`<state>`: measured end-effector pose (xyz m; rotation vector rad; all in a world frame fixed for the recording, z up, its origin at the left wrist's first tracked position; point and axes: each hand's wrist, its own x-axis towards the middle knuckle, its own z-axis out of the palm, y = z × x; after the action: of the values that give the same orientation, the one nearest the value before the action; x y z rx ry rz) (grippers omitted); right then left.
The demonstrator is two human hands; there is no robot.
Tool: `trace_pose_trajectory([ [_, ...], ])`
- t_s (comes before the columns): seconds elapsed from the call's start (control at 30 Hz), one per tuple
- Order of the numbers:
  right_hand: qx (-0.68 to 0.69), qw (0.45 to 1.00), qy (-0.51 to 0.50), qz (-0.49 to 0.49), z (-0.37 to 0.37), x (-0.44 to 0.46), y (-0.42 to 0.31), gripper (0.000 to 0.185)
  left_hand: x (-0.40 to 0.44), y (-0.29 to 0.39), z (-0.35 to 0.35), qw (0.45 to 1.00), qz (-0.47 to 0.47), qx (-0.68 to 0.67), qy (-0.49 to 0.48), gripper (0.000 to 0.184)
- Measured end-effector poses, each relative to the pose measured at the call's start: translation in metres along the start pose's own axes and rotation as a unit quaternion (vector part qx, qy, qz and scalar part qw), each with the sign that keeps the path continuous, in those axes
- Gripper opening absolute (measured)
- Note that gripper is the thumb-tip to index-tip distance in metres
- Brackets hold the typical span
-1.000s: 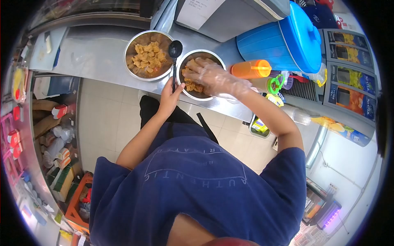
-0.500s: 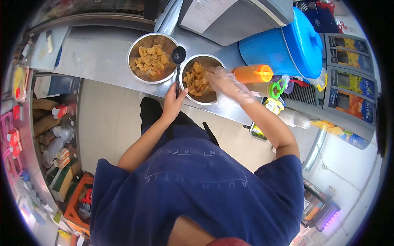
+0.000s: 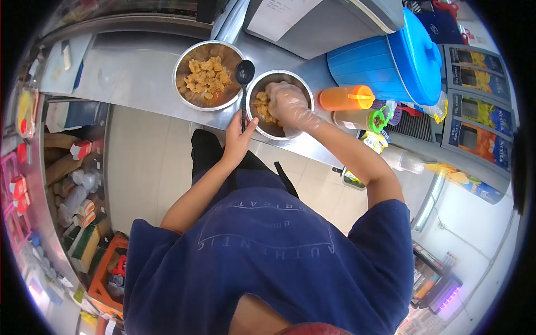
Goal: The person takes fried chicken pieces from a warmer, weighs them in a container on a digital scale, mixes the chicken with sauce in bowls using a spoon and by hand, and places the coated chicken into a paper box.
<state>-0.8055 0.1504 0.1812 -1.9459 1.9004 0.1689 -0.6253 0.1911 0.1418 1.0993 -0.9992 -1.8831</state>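
My left hand [image 3: 239, 134] is closed around the handle of a black ladle [image 3: 244, 72], its bowl pointing up and away from me. My thumb is near the rim of the right steel bowl [image 3: 309, 89]. Inside that bowl, my right hand [image 3: 291, 106], in a clear plastic glove, curls down into brown, crumbly-coated pieces that look like fried chicken [image 3: 260, 106]. Its fingertips are partly hidden among them. To the left, a second steel bowl [image 3: 180, 92] holds more such pieces [image 3: 206, 78].
Right of the bowls lie an orange squeeze bottle [image 3: 340, 98] and a green-capped bottle [image 3: 357, 119]. Behind them are a big blue lidded bucket [image 3: 363, 64] and a grey box [image 3: 318, 28]. The steel counter [image 3: 128, 61] runs left toward a white cutting board [image 3: 61, 64].
My right hand has moved left and deeper into the right bowl, over the pieces. My left hand still grips the ladle in nearly the same place.
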Motion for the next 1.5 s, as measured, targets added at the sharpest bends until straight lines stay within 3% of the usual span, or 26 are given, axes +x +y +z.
trace_pose_trajectory([
  [0.07, 0.068, 0.993, -0.024, 0.094, -0.023, -0.007, -0.009, 0.043, 0.000, 0.001, 0.000, 1.000, 0.000, -0.001, -0.003, 0.021],
  [0.27, 0.230, 0.970, -0.008, 0.077, -0.071, -0.041, -0.019, 0.066, 0.002, 0.003, 0.000, 1.000, 0.015, 0.006, -0.007, 0.021],
  [0.37, 0.140, 0.985, -0.070, -0.073, -0.072, -0.033, -0.010, 0.070, 0.004, 0.003, 0.001, 0.999, 0.030, 0.009, -0.010, 0.021],
  [0.47, -0.098, 0.958, 0.013, -0.269, -0.044, -0.019, 0.002, 0.070, 0.005, 0.001, 0.000, 0.999, 0.038, 0.019, -0.015, 0.023],
  [0.5, -0.088, 0.958, 0.004, -0.273, -0.038, -0.013, -0.003, 0.067, 0.003, 0.001, 0.000, 0.999, 0.042, 0.024, -0.015, 0.023],
  [0.6, -0.068, 0.986, -0.107, -0.106, -0.035, -0.008, -0.014, 0.064, -0.001, 0.001, -0.002, 1.000, 0.009, -0.008, -0.005, 0.033],
  [0.63, -0.051, 0.991, -0.101, -0.078, -0.030, -0.006, -0.012, 0.052, -0.001, -0.002, -0.004, 1.000, -0.003, 0.003, -0.007, 0.033],
  [0.73, 0.020, 0.999, -0.009, 0.027, -0.017, -0.005, -0.003, 0.040, -0.003, -0.006, -0.003, 1.000, -0.020, 0.018, -0.013, 0.032],
  [0.87, 0.174, 0.979, 0.044, 0.098, -0.030, -0.020, 0.000, 0.048, -0.003, -0.001, 0.000, 0.999, 0.004, 0.037, 0.002, 0.029],
  [0.97, 0.268, 0.962, 0.023, 0.039, -0.063, -0.045, -0.016, 0.040, 0.000, -0.002, -0.004, 0.988, 0.038, 0.152, 0.002, 0.033],
  [1.03, 0.196, 0.970, 0.080, -0.115, -0.037, -0.047, -0.003, 0.045, 0.001, -0.001, -0.006, 0.960, 0.035, 0.277, -0.001, 0.039],
  [1.07, 0.146, 0.963, 0.122, -0.192, -0.029, -0.039, 0.008, 0.048, 0.003, -0.012, -0.006, 0.955, 0.118, 0.270, 0.021, 0.039],
  [1.1, 0.038, 0.956, 0.151, -0.247, -0.030, -0.035, 0.012, 0.051, 0.004, -0.010, -0.005, 0.958, 0.121, 0.261, 0.007, 0.039],
  [1.13, -0.024, 0.962, 0.126, -0.242, -0.024, -0.033, 0.013, 0.054, 0.002, -0.007, -0.006, 0.955, 0.059, 0.292, -0.004, 0.036],
  [1.2, -0.090, 0.979, 0.016, -0.184, -0.010, -0.031, 0.013, 0.059, -0.002, 0.002, -0.001, 0.935, 0.121, 0.334, 0.014, 0.031],
  [1.23, -0.073, 0.985, 0.023, -0.154, -0.014, -0.035, 0.006, 0.060, -0.002, 0.004, 0.001, 0.947, 0.115, 0.297, 0.027, 0.028],
  [1.27, -0.052, 0.990, 0.022, -0.126, -0.016, -0.039, -0.001, 0.061, 0.015, -0.038, -0.013, 0.952, 0.153, 0.261, 0.053, 0.024],
  [1.4, 0.135, 0.990, 0.035, -0.004, 0.007, -0.027, 0.006, 0.049, 0.013, -0.015, -0.001, 0.965, 0.111, 0.228, 0.061, 0.018],
  [1.43, 0.177, 0.983, 0.029, 0.041, 0.012, -0.023, 0.007, 0.049, 0.014, -0.018, 0.003, 0.967, 0.145, 0.199, 0.072, 0.018],
  [1.5, 0.221, 0.972, 0.029, 0.078, 0.009, -0.027, 0.010, 0.061, 0.023, -0.032, 0.001, 0.966, 0.177, 0.168, 0.085, 0.021],
])
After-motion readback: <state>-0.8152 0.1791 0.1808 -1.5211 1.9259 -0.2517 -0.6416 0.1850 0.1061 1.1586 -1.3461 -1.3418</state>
